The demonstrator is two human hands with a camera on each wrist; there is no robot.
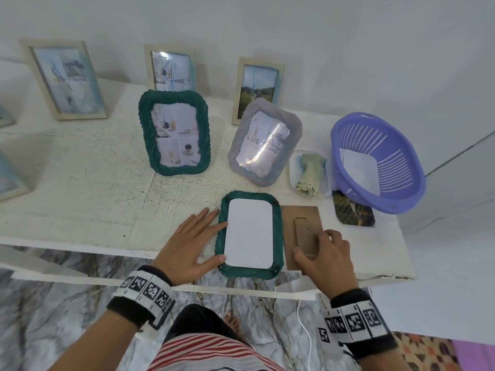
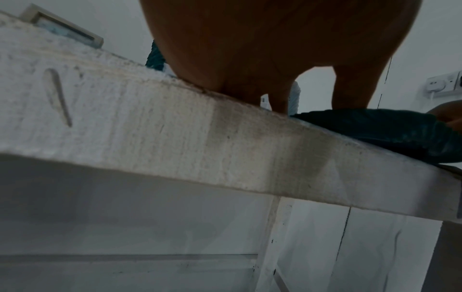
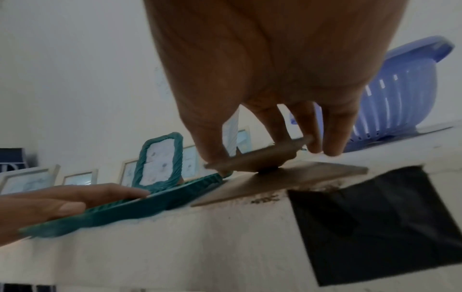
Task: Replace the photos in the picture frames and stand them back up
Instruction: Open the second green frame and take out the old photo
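Lower centre of the head view: dark green rope-edged oval-cornered picture frame [image 1: 250,235], face down on the white rough-topped counter [image 1: 80,183], white photo back [image 1: 249,232] seated in its opening. Left hand [image 1: 188,243] flat, fingers straight, pressing the frame's left edge. Just right of it: brown cardboard backing board with hinged stand [image 1: 302,234]; right hand [image 1: 325,259] with grip pinched on the stand flap. Step in hand, by judgement: fetching the backing. Next move calls for lifting the board over the photo, seating it squarely, then standing the frame upright. Upper centre: matching green frame [image 1: 174,132], standing.
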